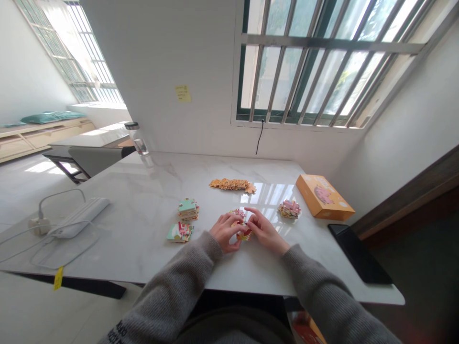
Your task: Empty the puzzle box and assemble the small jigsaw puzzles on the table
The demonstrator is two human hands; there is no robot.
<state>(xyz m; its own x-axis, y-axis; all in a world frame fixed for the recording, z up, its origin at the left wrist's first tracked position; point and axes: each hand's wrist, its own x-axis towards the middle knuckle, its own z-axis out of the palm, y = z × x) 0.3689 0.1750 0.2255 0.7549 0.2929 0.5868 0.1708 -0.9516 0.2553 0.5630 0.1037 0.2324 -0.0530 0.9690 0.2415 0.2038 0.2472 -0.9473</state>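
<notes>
My left hand [225,231] and my right hand [267,231] meet over the white marble table [143,191], with their fingers on a small stack of colourful jigsaw pieces [241,225]. The fingers hide most of that stack. To the left of my hands lie a stacked pile of jigsaw pieces [188,209] and a lower group of pieces [180,232]. Farther ahead stretches a row of orange pieces [232,184]. A pink-and-cream pile [289,209] sits to the right of my right hand.
An orange puzzle box [324,197] lies at the right of the table, near a flat black tablet [358,253]. A white cable-connected device [79,217] rests at the left, and a glass bottle [138,145] stands at the far left corner.
</notes>
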